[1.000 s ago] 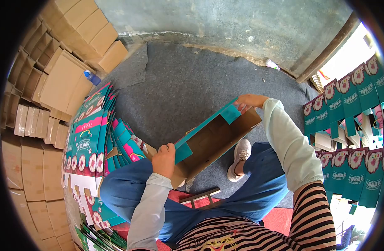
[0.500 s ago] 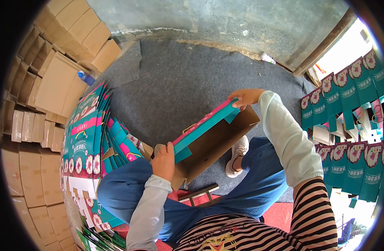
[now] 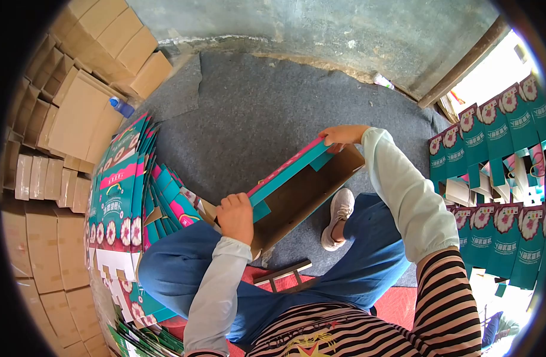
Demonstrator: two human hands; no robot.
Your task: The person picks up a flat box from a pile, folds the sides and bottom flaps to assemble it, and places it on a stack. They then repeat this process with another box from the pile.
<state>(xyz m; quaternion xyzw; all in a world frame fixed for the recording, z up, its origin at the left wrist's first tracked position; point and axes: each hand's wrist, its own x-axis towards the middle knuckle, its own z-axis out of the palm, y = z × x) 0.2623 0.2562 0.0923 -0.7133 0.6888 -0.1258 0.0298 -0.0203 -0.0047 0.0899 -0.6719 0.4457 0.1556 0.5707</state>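
Note:
A long teal and pink cardboard box [image 3: 304, 194] slants across above my knees, its open side and brown inside facing me. My left hand [image 3: 235, 218] is closed on the near-left end, fingers bent over the printed edge. At the far-right end my right hand [image 3: 344, 135] grips the same edge, thumb on the outside and fingers by a teal flap. Part of the box's left end is hidden behind my left hand.
Flat printed cartons [image 3: 121, 190] lean in a stack at my left. Brown boxes [image 3: 44, 244] pile along the left side, with a blue bottle [image 3: 122, 107] beside them. Formed teal boxes [image 3: 496, 131] stand in rows at right. A small wooden frame [image 3: 283, 276] lies between my legs.
The box has tilted a little, its printed panel turning more edge-on. My left hand has moved slightly up and right, and my right hand slightly left. Both keep their hold.

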